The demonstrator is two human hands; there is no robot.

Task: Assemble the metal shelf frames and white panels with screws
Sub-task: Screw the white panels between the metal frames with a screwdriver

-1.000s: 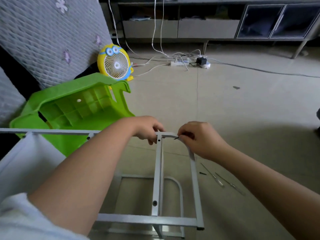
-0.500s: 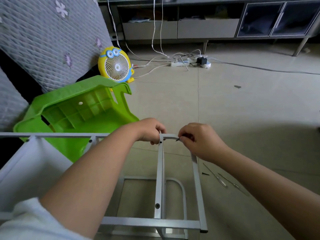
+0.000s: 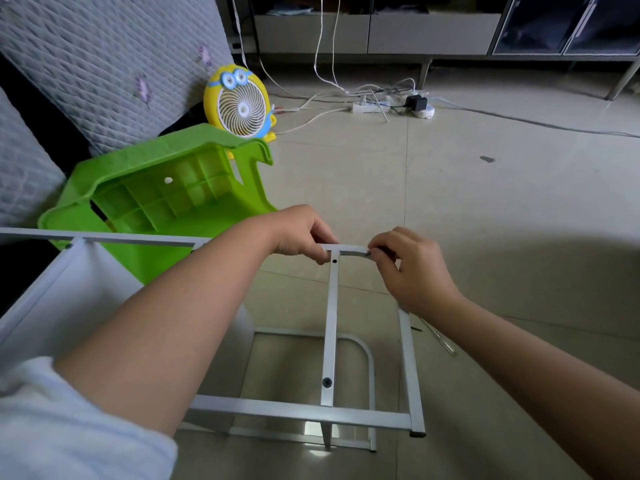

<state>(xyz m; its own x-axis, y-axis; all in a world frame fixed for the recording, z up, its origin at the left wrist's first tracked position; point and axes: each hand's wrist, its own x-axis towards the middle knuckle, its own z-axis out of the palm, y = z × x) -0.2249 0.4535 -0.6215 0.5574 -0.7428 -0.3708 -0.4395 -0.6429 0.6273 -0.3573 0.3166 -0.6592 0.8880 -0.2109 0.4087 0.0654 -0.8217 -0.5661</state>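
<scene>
A grey metal shelf frame (image 3: pixel 330 323) stands on the floor in front of me, with a white panel (image 3: pixel 62 299) fitted on its left side. My left hand (image 3: pixel 303 233) grips the frame's top bar just left of the middle upright. My right hand (image 3: pixel 412 268) pinches a small dark thing, too small to name, against the top bar at its rounded right corner. Two screw holes show on the middle upright. A loose dark screw (image 3: pixel 415 329) lies on the floor by my right wrist.
A green plastic stool (image 3: pixel 162 188) lies tipped over behind the frame on the left, with a yellow fan (image 3: pixel 240 105) beyond it. A grey quilted sofa (image 3: pixel 104 64) fills the left. A power strip (image 3: pixel 370 106) and cables lie near a cabinet at the back. Thin metal rods (image 3: pixel 443 341) rest beside the screw.
Both hands stay at the top bar. My view has shifted slightly, and my right hand's fingers have turned a little at the corner.
</scene>
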